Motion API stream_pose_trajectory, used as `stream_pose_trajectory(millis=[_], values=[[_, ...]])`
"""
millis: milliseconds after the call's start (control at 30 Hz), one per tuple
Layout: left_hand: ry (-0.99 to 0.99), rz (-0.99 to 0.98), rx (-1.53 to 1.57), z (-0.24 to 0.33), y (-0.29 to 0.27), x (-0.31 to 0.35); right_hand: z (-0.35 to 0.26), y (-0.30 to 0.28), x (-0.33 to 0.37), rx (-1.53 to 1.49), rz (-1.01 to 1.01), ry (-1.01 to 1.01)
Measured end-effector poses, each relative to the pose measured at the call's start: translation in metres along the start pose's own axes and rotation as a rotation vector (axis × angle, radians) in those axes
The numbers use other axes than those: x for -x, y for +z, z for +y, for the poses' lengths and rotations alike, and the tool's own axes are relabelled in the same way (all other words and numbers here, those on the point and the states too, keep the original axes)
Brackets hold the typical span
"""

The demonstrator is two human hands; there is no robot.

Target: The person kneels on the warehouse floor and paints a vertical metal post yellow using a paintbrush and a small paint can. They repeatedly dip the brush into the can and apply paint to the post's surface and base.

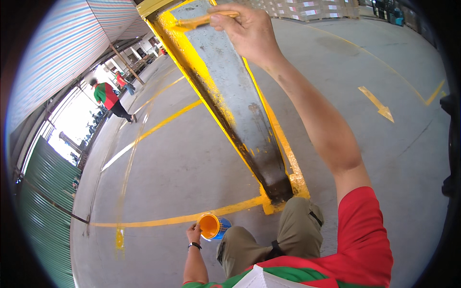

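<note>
My right hand point(248, 32) is raised high and closed round the handle of a paintbrush point(204, 20). The bristles, coated in yellow, touch the inner left side of a grey steel column point(229, 79). Wet yellow paint covers the column's left inner face and edges, while its middle web is mostly bare grey, dark and stained near the foot. Down low, my left hand point(194, 233) grips the rim of a blue paint bucket point(220, 227) with yellow-orange paint inside. The bucket tilts toward the left, beside my knee.
Yellow lines point(158, 126) and a yellow arrow point(378, 104) mark the concrete floor. Two people walk at the far left, the nearer person point(106, 97) in red and green. Stacked cartons point(312, 9) stand at the back. A green corrugated sheet point(45, 206) borders the left side.
</note>
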State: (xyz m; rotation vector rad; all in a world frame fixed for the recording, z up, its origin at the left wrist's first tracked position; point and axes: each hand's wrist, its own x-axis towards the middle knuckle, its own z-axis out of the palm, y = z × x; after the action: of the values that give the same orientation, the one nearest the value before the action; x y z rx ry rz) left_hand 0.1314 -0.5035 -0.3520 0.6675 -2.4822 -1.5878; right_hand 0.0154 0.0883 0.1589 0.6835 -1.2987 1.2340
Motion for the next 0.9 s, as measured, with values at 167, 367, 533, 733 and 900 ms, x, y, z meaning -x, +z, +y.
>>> stream_pose_trajectory(millis=[167, 367, 533, 733, 900], values=[[-0.015, -0.023, -0.037, 0.003, -0.004, 0.002, 0.004, 0.027, -0.008, 0.122, 0.028, -0.004], [-0.015, -0.018, -0.061, 0.007, 0.002, 0.003, 0.004, 0.014, -0.001, 0.106, 0.011, 0.070], [-0.006, -0.005, -0.059, 0.009, 0.005, 0.006, -0.007, 0.012, -0.017, 0.044, 0.050, -0.032], [-0.023, -0.018, -0.049, 0.011, 0.003, 0.008, -0.016, 0.034, -0.032, 0.053, 0.026, -0.107], [-0.075, -0.008, -0.098, 0.010, 0.001, 0.006, -0.027, 0.034, -0.032, 0.022, -0.009, -0.035]])
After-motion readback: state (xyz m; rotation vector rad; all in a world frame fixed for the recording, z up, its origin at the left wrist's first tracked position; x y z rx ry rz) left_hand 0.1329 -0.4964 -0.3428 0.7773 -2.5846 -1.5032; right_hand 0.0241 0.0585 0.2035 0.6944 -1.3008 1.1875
